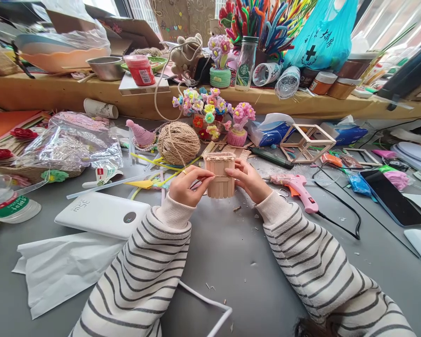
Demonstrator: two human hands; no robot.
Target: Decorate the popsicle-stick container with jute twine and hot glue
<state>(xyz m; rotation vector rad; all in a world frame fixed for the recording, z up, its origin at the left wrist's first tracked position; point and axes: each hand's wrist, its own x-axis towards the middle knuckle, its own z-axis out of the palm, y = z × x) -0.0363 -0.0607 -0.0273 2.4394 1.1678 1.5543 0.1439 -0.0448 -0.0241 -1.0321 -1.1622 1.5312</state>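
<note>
A small cup of upright wooden craft sticks [220,187], with a braided rim, is held upright just above the table in front of me. A thin band crosses its front at mid-height. My right hand [247,180] grips the cup's right side, fingers on the wall and rim. My left hand [191,185] is closed in a pinch at the band's left end; what lies between thumb and forefinger is too small to make out. Behind the left hand sits a ball of jute twine [178,142], a loose strand hanging toward that hand.
A pink hot glue gun [303,192] with a black cord lies right of my right hand. A white power bank [101,209] and white paper [70,267] are at left. Behind stand fuzzy flowers [210,110] and a stick frame [307,142]. A phone [391,196] lies far right.
</note>
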